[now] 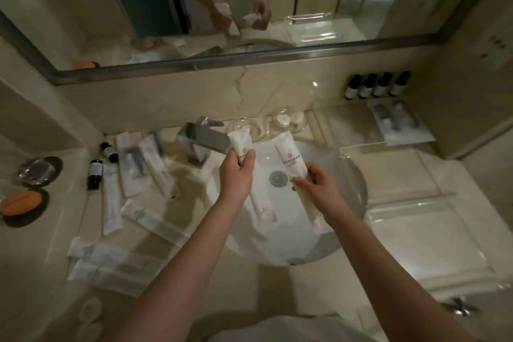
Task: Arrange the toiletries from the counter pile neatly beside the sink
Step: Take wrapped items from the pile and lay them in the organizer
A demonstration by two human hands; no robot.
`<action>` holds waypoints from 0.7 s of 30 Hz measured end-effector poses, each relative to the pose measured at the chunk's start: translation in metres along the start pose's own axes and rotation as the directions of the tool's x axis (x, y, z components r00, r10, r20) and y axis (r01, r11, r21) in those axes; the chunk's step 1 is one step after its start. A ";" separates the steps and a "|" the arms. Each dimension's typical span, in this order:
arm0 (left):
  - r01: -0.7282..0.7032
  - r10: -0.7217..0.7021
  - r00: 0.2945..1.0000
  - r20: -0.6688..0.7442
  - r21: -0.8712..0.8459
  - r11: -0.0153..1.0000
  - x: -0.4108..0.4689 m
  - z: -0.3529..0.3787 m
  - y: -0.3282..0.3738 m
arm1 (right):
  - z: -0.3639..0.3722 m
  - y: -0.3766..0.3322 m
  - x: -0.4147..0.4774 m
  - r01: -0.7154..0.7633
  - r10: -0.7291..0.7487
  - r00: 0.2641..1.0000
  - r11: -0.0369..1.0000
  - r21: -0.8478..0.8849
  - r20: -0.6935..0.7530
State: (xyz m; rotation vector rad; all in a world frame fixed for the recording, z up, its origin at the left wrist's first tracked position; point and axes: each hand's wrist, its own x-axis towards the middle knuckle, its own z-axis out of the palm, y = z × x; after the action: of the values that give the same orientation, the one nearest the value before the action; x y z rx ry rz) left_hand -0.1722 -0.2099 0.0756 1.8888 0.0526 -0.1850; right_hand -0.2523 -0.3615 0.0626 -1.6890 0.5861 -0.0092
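Sink [347, 194] below | left hand [236, 172] gripping white sachet [241, 147] | right hand [319, 189] pinching white sachet [291, 158]

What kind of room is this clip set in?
Most likely a hotel bathroom: a white sink below a wall mirror, branded sachets in both hands, and four small matching bottles lined up.

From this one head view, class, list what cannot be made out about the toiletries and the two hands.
- Left hand: its fingers cover the middle of its white packet, so the print is unreadable.
- Right-hand packet: gold print too small to read.
- Counter pile: motion blur hides what the wrappers contain.
- Four dark bottles: labels too small.
- Lower right counter: a metal object, blurred by the lens edge.
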 end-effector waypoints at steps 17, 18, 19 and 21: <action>-0.041 0.003 0.931 0.365 0.096 0.995 -0.028 0.154 0.033 | -0.170 0.077 0.000 -0.111 0.348 0.765 0.900 0.422 -0.541; -0.052 0.012 0.924 0.382 0.095 0.994 -0.030 0.160 0.034 | -0.176 0.084 -0.003 -0.124 0.382 0.737 0.887 0.445 -0.557; -0.063 0.019 0.917 0.399 0.099 0.993 -0.032 0.165 0.036 | -0.181 0.093 -0.007 -0.135 0.415 0.711 0.873 0.469 -0.568; -0.086 0.028 0.903 0.430 0.117 0.989 -0.035 0.175 0.039 | -0.192 0.108 -0.013 -0.157 0.472 0.655 0.849 0.505 -0.590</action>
State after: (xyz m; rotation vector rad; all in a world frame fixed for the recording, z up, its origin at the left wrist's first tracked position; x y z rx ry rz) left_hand -0.2194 -0.3863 0.0634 1.9398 -0.3220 -0.5719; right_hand -0.3662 -0.5428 0.0076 -1.0915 1.3625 -0.5124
